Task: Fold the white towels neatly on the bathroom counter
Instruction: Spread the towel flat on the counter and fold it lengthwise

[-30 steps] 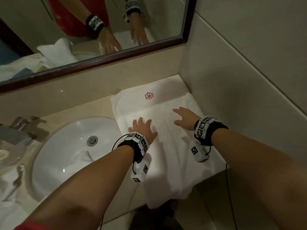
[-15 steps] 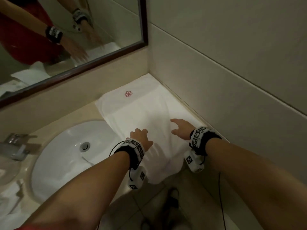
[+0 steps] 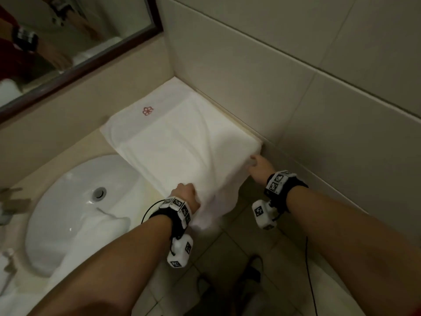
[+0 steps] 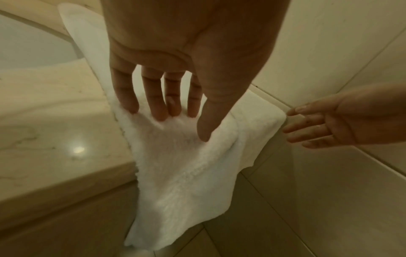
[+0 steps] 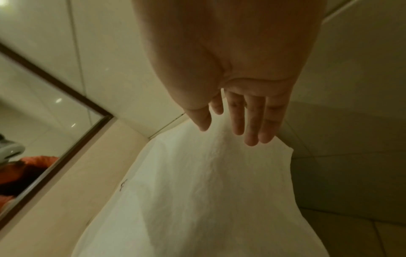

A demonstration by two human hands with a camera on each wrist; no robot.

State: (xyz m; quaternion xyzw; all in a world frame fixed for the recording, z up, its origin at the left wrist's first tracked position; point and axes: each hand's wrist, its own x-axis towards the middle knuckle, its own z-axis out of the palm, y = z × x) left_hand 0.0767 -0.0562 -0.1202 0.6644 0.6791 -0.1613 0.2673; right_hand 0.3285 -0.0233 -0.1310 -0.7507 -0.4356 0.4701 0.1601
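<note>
While one white towel [image 3: 173, 144] drapes the counter [image 4: 54, 121], two hands touch it.

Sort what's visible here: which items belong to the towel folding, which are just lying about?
In the job: white towel with the red flower mark, left hand, right hand, counter.

Lying about: sink, mirror, faucet, another white cloth at the near left.

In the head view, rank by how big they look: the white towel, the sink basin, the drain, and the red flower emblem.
1. white towel and sink basin: look alike, unranked
2. drain
3. red flower emblem
</note>
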